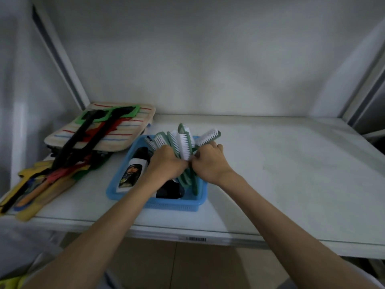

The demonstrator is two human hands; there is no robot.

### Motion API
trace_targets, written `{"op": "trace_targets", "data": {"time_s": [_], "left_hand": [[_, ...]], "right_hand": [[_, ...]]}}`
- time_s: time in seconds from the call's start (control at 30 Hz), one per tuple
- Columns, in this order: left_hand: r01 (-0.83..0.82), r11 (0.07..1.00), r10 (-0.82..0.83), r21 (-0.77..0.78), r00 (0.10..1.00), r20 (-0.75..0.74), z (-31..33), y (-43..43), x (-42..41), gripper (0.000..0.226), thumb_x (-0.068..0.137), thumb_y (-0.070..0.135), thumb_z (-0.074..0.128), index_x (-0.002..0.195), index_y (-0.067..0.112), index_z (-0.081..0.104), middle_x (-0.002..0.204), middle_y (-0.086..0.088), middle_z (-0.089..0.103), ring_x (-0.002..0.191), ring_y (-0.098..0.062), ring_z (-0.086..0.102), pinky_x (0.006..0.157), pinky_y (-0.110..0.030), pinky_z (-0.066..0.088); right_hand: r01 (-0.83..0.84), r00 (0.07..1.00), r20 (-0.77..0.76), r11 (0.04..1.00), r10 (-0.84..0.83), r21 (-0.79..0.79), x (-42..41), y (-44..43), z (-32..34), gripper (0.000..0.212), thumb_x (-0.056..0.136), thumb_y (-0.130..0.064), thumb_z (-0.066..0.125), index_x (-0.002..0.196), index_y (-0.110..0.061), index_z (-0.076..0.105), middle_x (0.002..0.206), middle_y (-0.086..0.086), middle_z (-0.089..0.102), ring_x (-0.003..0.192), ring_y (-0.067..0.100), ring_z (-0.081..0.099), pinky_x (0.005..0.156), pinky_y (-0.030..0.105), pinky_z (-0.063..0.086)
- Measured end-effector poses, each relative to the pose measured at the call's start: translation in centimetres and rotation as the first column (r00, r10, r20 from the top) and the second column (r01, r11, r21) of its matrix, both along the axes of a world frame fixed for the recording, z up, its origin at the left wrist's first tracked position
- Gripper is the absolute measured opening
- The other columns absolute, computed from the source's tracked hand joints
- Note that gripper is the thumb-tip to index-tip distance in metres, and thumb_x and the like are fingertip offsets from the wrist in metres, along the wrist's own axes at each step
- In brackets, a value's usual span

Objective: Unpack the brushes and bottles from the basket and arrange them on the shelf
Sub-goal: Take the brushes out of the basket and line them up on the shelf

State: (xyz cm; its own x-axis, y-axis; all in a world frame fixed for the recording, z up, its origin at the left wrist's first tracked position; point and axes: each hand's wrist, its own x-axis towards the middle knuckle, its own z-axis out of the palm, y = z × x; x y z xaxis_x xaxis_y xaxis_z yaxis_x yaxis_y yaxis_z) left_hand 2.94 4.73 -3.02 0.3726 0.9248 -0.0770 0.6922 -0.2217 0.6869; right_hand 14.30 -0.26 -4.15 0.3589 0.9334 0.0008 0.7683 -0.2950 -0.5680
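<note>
green brushes [183,142], white bristles, fanned above blue basket [166,204]

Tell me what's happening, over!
Left hand and right hand both gripping green brushes over the blue basket. Bottles still inside. Shelf space at right open.

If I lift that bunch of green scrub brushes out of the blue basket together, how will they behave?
The brushes look like rigid plastic, so probably stiff and light. They fan out unevenly between the left hand and right hand, so one may slip loose. The basket seems light and may shift.
</note>
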Motion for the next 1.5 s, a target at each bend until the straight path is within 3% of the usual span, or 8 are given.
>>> {"op": "trace_targets", "data": {"time_s": [0.27, 0.6, 0.83, 0.93, 1.0, 1.07, 1.23, 1.5], "left_hand": [[-0.056, 0.949, 0.081, -0.311, 0.994, 0.067, 2.2, -0.5, -1.0, 0.010, 0.082, 0.004, 0.058, 0.084, 0.003, 0.068, 0.062, -0.012, 0.066, 0.046, -0.016, 0.057, 0.040, -0.018, 0.042], [-0.193, 0.959, 0.208, -0.206, 0.977, 0.053, 3.6, -0.3, -2.4, 0.014, 0.085, 0.012, 0.055, 0.071, 0.011, 0.057, 0.057, -0.008, 0.052, 0.043, -0.018, 0.043, 0.046, -0.021, 0.033], [-0.266, 0.951, 0.226, 0.157, 0.946, 0.233, 6.0, -2.7, -2.9, 0.020, 0.089, 0.013, 0.050, 0.073, 0.007, 0.061, 0.066, -0.005, 0.058, 0.055, -0.016, 0.052, 0.048, -0.026, 0.037], [-0.178, 0.984, 0.162, -0.014, 0.859, 0.486, 5.7, -3.0, 0.8, 0.019, 0.090, 0.010, 0.054, 0.077, 0.004, 0.066, 0.065, -0.008, 0.060, 0.051, -0.018, 0.052, 0.044, -0.022, 0.043], [-0.068, 0.969, 0.197, -0.237, 0.794, 0.575, 4.2, -4.3, 4.7, 0.019, 0.091, 0.005, 0.057, 0.073, 0.003, 0.061, 0.060, -0.011, 0.051, 0.042, -0.015, 0.041, 0.033, -0.014, 0.030], [0.046, 0.922, 0.199, -0.385, 0.796, 0.571, 2.3, -6.8, 9.0, 0.013, 0.089, -0.002, 0.057, 0.077, 0.001, 0.059, 0.060, -0.013, 0.048, 0.040, -0.015, 0.037, 0.032, -0.012, 0.026], [0.191, 0.859, 0.053, -0.475, 0.889, 0.455, -1.9, -13.6, 17.4, 0.011, 0.083, -0.002, 0.067, 0.091, -0.008, 0.062, 0.071, -0.015, 0.059, 0.047, -0.021, 0.056, 0.036, -0.021, 0.047], [0.257, 0.883, -0.095, -0.392, 0.917, 0.386, -5.4, -18.3, 23.1, 0.009, 0.085, 0.012, 0.068, 0.079, 0.005, 0.065, 0.077, -0.009, 0.069, 0.046, -0.020, 0.068, 0.059, -0.033, 0.062]], "right_hand": [[0.076, 0.995, -0.066, 0.992, -0.069, 0.100, -0.3, -0.7, -0.2, 0.032, 0.080, -0.022, 0.061, 0.054, -0.013, 0.046, 0.085, 0.016, 0.065, 0.089, 0.035, 0.057, 0.074, 0.029, 0.035], [0.249, 0.830, -0.548, 0.950, -0.107, 0.191, -0.2, -2.8, 1.9, 0.033, 0.091, -0.010, 0.047, 0.059, -0.005, 0.051, 0.058, 0.012, 0.062, 0.035, 0.016, 0.049, 0.041, 0.023, 0.040], [0.447, 0.306, -0.948, 0.893, -0.090, 0.060, 1.4, -4.1, 3.8, 0.023, 0.098, -0.013, 0.052, 0.106, 0.007, 0.060, 0.073, 0.013, 0.066, 0.044, 0.016, 0.049, 0.041, 0.024, 0.042], [0.540, 0.550, -0.824, 0.811, -0.136, 0.227, 3.8, -6.8, 4.2, 0.017, 0.096, -0.017, 0.055, 0.087, -0.002, 0.057, 0.074, 0.012, 0.070, 0.050, 0.021, 0.056, 0.047, 0.029, 0.048], [0.538, 0.792, -0.523, 0.766, -0.316, 0.351, 6.1, -9.2, 4.5, 0.019, 0.093, -0.018, 0.054, 0.080, -0.004, 0.053, 0.075, 0.012, 0.069, 0.060, 0.028, 0.061, 0.052, 0.035, 0.049], [0.498, 0.866, -0.174, 0.775, -0.469, 0.389, 8.6, -11.9, 4.6, 0.014, 0.092, -0.015, 0.049, 0.082, -0.005, 0.050, 0.076, 0.011, 0.062, 0.067, 0.033, 0.057, 0.051, 0.034, 0.039], [0.567, 0.733, 0.346, 0.807, -0.585, 0.164, 15.0, -18.4, 2.4, 0.014, 0.089, -0.008, 0.050, 0.104, -0.007, 0.051, 0.103, 0.017, 0.065, 0.091, 0.039, 0.061, 0.064, 0.035, 0.035], [0.689, 0.613, 0.488, 0.722, -0.621, 0.054, 21.9, -24.7, -1.5, 0.035, 0.093, -0.010, 0.049, 0.127, -0.015, 0.051, 0.109, 0.014, 0.064, 0.095, 0.032, 0.063, 0.073, 0.038, 0.045]]}}
